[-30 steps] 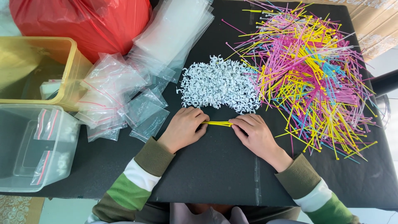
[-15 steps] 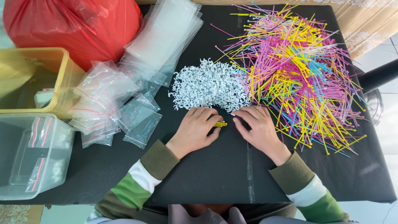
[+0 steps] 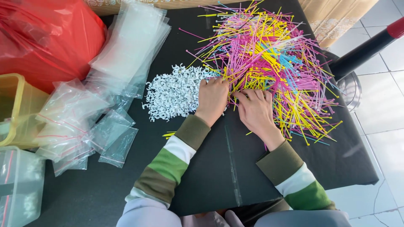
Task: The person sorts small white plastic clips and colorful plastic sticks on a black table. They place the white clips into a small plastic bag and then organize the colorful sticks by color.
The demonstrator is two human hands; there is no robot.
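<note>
- Cable ties [image 3: 269, 63], a loose heap of pink, yellow and a few blue ones, lie spread over the far right part of our black bench [image 3: 210, 176]; both our hands are at the near edge of that heap.
- Our left hand [image 3: 212, 98] rests palm down where the heap meets a pile of small white clips [image 3: 174, 94]; its fingers are bent onto the ties, but we cannot tell whether they pinch any.
- Our right hand [image 3: 254, 111] lies just beside it, fingers curled into the yellow ties at the heap's edge; what it grips, if anything, is hidden under the fingers.
- A few yellow ties [image 3: 169, 134] lie apart from the heap, near our left sleeve, on bare bench.
- As for progress, we judge it early: the heap looks large and unsorted, the clip pile is whole, and only that small yellow lot lies separate.
- Further left, flat clear plastic bags [image 3: 130, 50] lie in a stack, with smaller zip bags [image 3: 113, 138] scattered nearer to us; none that we can see holds ties.
- At the left edge stand a yellow tub [image 3: 14, 109] and a clear plastic box [image 3: 19, 185], with a big red bag [image 3: 46, 38] behind them.
</note>
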